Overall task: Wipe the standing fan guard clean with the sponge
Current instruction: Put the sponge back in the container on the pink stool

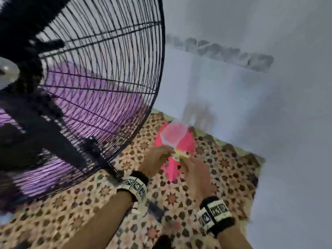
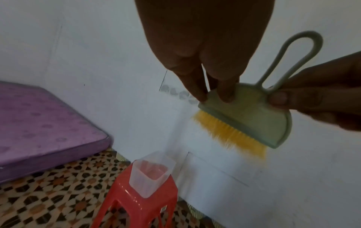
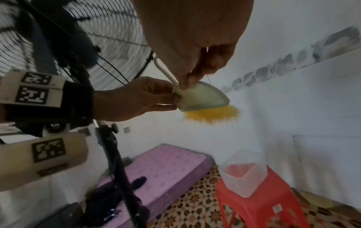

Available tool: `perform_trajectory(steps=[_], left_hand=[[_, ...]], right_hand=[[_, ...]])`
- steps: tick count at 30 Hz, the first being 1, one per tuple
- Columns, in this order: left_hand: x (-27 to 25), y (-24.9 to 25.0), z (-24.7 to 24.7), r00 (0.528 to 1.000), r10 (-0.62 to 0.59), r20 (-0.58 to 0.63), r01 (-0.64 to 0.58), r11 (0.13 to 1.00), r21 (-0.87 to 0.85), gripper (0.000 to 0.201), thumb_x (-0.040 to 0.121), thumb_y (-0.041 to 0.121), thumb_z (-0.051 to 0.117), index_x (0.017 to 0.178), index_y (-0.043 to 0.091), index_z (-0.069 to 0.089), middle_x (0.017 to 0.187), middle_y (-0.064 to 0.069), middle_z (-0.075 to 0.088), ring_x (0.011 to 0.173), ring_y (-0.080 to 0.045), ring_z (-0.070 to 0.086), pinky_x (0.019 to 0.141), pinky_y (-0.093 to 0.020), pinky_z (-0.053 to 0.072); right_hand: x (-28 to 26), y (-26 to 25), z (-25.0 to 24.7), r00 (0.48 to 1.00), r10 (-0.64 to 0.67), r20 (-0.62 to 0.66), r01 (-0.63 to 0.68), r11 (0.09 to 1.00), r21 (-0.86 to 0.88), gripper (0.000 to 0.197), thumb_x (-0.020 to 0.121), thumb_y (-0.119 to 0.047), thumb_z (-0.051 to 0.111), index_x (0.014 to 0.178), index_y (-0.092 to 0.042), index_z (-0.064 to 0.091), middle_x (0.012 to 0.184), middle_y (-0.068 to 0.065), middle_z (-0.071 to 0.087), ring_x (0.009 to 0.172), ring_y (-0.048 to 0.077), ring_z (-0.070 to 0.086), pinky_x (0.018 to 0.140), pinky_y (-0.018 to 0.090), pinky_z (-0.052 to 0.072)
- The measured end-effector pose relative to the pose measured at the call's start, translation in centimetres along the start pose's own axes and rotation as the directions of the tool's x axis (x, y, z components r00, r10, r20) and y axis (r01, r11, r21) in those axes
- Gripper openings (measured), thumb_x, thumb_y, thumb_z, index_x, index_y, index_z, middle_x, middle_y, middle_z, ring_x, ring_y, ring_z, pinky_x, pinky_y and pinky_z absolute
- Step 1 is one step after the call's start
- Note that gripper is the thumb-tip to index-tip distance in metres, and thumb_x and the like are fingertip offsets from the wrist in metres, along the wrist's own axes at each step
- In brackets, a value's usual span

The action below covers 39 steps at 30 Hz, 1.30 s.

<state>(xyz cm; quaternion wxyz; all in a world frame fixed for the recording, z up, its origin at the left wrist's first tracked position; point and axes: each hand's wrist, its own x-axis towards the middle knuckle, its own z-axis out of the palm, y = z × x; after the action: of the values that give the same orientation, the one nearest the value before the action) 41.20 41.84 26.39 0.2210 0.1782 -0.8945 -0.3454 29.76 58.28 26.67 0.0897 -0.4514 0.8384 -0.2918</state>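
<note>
The black wire fan guard (image 1: pixel 100 69) fills the upper left of the head view, and its lower edge shows in the right wrist view (image 3: pixel 109 30). No sponge shows in any view. Both hands hold a small pale green brush (image 2: pixel 248 114) with yellow bristles and a loop handle, to the right of the guard and clear of it. My left hand (image 1: pixel 168 152) pinches one end of the brush's body (image 3: pixel 203 98). My right hand (image 1: pixel 185 159) pinches it near the base of the handle. The bristles point down and away towards the wall.
A red plastic stool (image 2: pixel 136 205) stands by the white wall below the hands, with a clear plastic container (image 2: pixel 150 174) on top. A purple mattress (image 2: pixel 39 123) lies on the patterned floor behind the fan. The fan's pole (image 3: pixel 115 154) rises at the left.
</note>
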Motion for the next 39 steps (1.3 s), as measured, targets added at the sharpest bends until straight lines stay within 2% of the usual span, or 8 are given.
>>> perform_trajectory(steps=[3,6,11,16,20,24,32,39], left_hand=[[2.7,-3.3,2.3,0.996,-0.087,0.031,0.087,0.996,-0.002,0.024,0.098,0.006,0.067,0.120,0.012,0.075,0.125,0.003,0.070,0.107,0.006,0.059,0.096,-0.005,0.044],[5.6,-6.0,3.8,0.980,-0.165,0.110,0.173,0.983,-0.062,0.031,0.096,0.002,0.068,0.125,0.012,0.071,0.128,0.000,0.069,0.096,-0.008,0.068,0.089,-0.012,0.054],[10.8,-11.2,6.0,0.883,-0.431,0.185,0.438,0.899,0.003,0.045,0.099,0.014,0.065,0.143,0.022,0.055,0.141,0.000,0.062,0.120,-0.018,0.064,0.102,-0.042,0.056],[14.8,-17.7,8.9,0.747,-0.625,0.229,0.616,0.779,0.117,0.065,0.084,0.020,0.084,0.140,0.008,0.053,0.132,-0.007,0.064,0.117,-0.025,0.063,0.100,-0.039,0.054],[16.4,-24.5,12.9,0.725,-0.652,0.219,0.619,0.758,0.208,0.095,0.056,0.056,0.091,0.138,0.027,0.053,0.132,0.002,0.059,0.124,-0.023,0.060,0.104,-0.044,0.054],[17.9,-29.5,17.5,0.659,-0.746,0.096,0.712,0.660,0.239,0.162,0.031,0.092,0.079,0.153,0.001,0.025,0.157,-0.021,0.030,0.145,-0.038,0.032,0.119,-0.053,0.037],[19.0,-34.8,22.3,0.728,-0.684,0.042,0.617,0.681,0.395,0.151,0.057,0.085,0.077,0.161,0.001,0.008,0.168,-0.024,0.015,0.156,-0.037,0.014,0.129,-0.047,0.015],[18.8,-35.7,23.2,0.741,-0.670,0.033,0.608,0.691,0.391,0.141,0.053,0.085,0.070,0.153,-0.001,0.021,0.151,-0.021,0.032,0.144,-0.039,0.025,0.121,-0.053,0.029]], right_hand=[[3.5,2.0,0.8,1.000,0.012,0.011,-0.011,0.999,-0.030,0.024,0.097,-0.029,0.062,0.120,-0.028,0.067,0.124,0.001,0.062,0.112,0.022,0.058,0.090,0.035,0.052],[7.0,2.6,1.1,0.999,0.040,0.008,-0.040,0.999,-0.024,0.021,0.093,-0.030,0.069,0.110,-0.019,0.075,0.109,0.000,0.072,0.098,0.015,0.062,0.082,0.020,0.045],[12.6,5.2,3.7,0.994,0.010,0.108,-0.020,0.996,0.088,0.026,0.095,-0.029,0.062,0.112,-0.013,0.074,0.106,0.003,0.073,0.094,0.016,0.066,0.088,0.031,0.056],[18.9,8.6,8.1,0.989,-0.058,0.134,0.046,0.995,0.090,0.048,0.091,-0.046,0.045,0.112,-0.015,0.074,0.111,-0.001,0.070,0.097,0.012,0.064,0.088,0.028,0.056],[24.0,12.8,13.2,0.975,-0.113,0.190,0.111,0.994,0.023,0.028,0.099,-0.031,0.056,0.107,-0.011,0.074,0.109,0.001,0.068,0.100,0.015,0.060,0.088,0.029,0.053],[29.3,17.2,18.4,0.966,-0.191,0.171,0.199,0.980,-0.028,0.019,0.099,-0.022,0.061,0.098,-0.008,0.074,0.099,0.004,0.064,0.093,0.018,0.056,0.081,0.033,0.053],[35.9,21.7,26.6,0.894,-0.285,0.346,0.382,0.888,-0.256,0.002,0.089,-0.005,0.073,0.090,-0.004,0.073,0.085,0.006,0.062,0.082,0.023,0.058,0.057,0.032,0.042],[36.1,22.4,30.0,0.857,-0.142,0.496,0.328,0.892,-0.312,0.024,0.094,0.006,0.053,0.113,0.001,0.066,0.109,0.016,0.066,0.104,0.035,0.065,0.084,0.040,0.052]])
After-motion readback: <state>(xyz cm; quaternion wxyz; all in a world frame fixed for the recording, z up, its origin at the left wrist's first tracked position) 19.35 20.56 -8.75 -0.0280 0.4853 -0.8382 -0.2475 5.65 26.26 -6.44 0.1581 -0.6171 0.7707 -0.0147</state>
